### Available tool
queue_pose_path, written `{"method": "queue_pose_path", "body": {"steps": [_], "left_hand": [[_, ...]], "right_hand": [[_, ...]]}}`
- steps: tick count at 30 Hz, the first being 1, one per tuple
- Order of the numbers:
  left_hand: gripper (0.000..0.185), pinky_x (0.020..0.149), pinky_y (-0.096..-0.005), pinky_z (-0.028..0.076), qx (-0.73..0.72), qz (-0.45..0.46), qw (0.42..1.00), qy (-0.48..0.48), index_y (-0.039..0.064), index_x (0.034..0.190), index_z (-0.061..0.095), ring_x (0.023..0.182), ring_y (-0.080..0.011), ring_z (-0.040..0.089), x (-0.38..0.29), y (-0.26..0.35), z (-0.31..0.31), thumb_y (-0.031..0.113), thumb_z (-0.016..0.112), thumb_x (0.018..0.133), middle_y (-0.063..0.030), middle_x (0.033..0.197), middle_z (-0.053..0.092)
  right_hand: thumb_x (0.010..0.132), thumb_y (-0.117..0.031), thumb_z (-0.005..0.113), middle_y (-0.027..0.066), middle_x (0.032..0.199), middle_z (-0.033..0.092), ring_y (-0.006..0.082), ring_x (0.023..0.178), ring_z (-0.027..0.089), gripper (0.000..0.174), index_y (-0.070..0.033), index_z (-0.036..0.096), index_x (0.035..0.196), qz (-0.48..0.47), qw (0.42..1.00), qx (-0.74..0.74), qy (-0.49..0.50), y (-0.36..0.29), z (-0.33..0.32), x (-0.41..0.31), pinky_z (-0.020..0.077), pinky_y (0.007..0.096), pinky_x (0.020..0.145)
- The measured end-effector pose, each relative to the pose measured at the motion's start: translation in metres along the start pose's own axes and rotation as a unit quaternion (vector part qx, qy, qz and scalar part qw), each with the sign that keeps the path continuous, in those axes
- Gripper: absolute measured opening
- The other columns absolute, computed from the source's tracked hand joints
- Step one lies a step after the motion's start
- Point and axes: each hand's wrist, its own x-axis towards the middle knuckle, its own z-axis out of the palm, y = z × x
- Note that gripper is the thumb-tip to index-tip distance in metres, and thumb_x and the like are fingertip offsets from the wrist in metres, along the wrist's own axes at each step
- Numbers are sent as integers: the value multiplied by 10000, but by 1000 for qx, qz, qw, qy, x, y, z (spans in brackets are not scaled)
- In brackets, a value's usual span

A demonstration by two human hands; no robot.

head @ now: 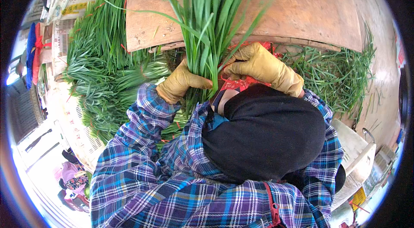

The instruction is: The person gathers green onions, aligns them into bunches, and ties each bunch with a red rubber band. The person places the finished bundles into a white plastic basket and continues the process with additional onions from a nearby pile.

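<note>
In the head view my left hand (184,82), in a yellow work glove, is closed around the lower part of a bunch of long flat green leaves (203,34), which look like Chinese chives. The leaf tips fan out away from me over a wooden board (300,4). My right hand (258,64), gloved alike, is just right of the bunch with its fingers curled. Red printed plastic material (241,83) lies under and beside those fingers; I cannot tell whether they pinch a piece of it. The cut ends of the bunch are partly hidden by my plaid sleeve.
Stacked chive bundles (97,43) with red ties fill the left, beside pale plastic crates (72,114). Loose leaf scraps (333,76) are heaped right, below the board. A white container (352,150) stands lower right. A person (74,176) is at the far lower left.
</note>
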Motion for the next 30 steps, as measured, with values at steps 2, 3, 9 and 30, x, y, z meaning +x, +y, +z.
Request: {"method": "queue_pose_path", "body": {"steps": [2,3,9,30], "left_hand": [[609,904,-347,517,-4,1,1000,-5,34,1193,658,963,-188,650,3,-1,3,19,806,602,-43,1066,704],[642,942,-346,503,-11,18,999,-26,39,1218,656,1004,-182,639,5,-1,3,3,803,595,-31,1101,701],[639,894,-352,520,-7,-38,999,10,28,1175,651,942,-197,657,9,-4,-1,34,809,555,-45,1012,705],[514,670,-333,538,-9,-13,997,-70,26,1029,672,752,-169,653,22,-14,-20,86,897,571,-62,854,702]], "right_hand": [[905,-200,714,67,822,740,132,690,659,215,-25,764,1020,-15,999,-42,1,-9,-1,0,533,278,649],[905,-201,716,65,828,740,130,696,658,218,-27,763,1027,-1,999,-37,-3,-12,-3,-3,533,278,652],[925,-177,705,83,864,739,121,724,656,253,5,734,1098,71,996,5,-44,-15,-22,-20,523,251,650],[821,-71,637,199,942,693,367,855,681,217,-41,705,1025,-21,864,-499,64,17,-23,-13,559,403,768]]}}
